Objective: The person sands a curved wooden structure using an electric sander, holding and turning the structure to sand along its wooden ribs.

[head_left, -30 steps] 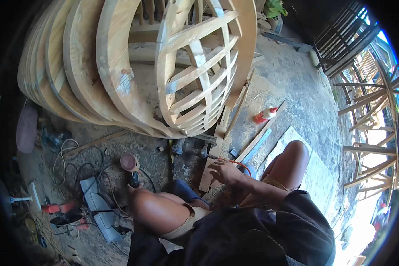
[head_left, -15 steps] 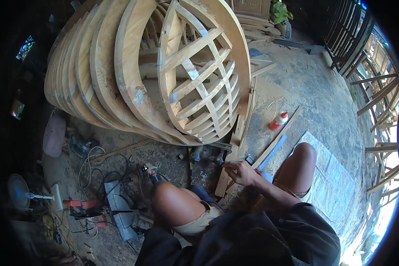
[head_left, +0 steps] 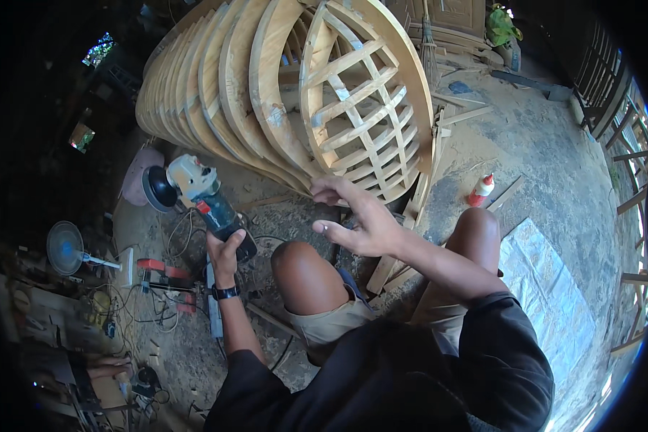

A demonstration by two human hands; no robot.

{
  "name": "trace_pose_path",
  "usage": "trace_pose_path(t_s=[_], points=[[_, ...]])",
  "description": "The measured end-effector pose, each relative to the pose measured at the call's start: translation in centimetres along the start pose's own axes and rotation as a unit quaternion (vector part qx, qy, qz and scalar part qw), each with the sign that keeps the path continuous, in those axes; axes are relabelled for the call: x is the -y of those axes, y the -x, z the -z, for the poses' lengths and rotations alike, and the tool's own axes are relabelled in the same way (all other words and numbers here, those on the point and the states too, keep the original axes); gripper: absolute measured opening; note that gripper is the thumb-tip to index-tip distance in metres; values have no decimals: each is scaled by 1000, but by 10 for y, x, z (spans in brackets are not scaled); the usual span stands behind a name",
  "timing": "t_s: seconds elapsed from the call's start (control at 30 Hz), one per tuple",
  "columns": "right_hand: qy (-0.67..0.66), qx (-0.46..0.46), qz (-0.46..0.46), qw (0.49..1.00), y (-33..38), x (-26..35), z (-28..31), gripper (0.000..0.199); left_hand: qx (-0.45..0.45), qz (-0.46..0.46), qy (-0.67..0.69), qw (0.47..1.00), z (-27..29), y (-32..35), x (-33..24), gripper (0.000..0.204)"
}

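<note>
My left hand is wrapped round the dark body of an angle grinder, raised off the floor on the left. The grinder's pale head points up and away, with a round dark disc facing left. My right hand hovers in front of my knees with thumb and fingers apart, holding nothing. Beyond both hands stands a large curved wooden frame of many ribs, its near end a lattice of crossed slats. The hand and frame overlap in view, but I cannot tell whether they touch.
Left are a fan, red-and-black tool parts and tangled cords. A red-and-white bottle stands on the floor to the right, beyond a silvery sheet. Loose wood strips lie by the frame. Another person's limb shows lower left.
The grinder has come up off the floor into my left hand, which was out of sight before. My right hand has lifted from near the floor and opened. The whole view has shifted.
</note>
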State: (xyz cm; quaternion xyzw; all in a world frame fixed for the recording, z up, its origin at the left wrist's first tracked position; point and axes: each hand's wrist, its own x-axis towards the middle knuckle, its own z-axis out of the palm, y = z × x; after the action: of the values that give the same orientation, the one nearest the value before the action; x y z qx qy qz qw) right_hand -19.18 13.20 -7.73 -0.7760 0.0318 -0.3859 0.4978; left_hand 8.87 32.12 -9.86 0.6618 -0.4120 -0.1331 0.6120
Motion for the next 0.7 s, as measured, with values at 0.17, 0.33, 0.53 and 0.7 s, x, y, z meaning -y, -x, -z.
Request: trace_pose_path(t_s=[0.17, 0.33, 0.53, 0.7], points=[[-97, -28, -23, 995, -34, 8, -17, 103, 157, -62, 23, 985, -65, -23, -76, 40], [-193, -290, -44, 936, -38, 29, -7, 89, 339, -58, 16, 939, -144, -14, -107, 47], [-345, -420, -61, 837, -1, 3, 37, 62, 376, -69, -137, 914, -204, -6, -101, 66], [-310, -504, -81, 802, -8, -33, 56, 51, 402, -91, -124, 903, -232, -37, -80, 63]])
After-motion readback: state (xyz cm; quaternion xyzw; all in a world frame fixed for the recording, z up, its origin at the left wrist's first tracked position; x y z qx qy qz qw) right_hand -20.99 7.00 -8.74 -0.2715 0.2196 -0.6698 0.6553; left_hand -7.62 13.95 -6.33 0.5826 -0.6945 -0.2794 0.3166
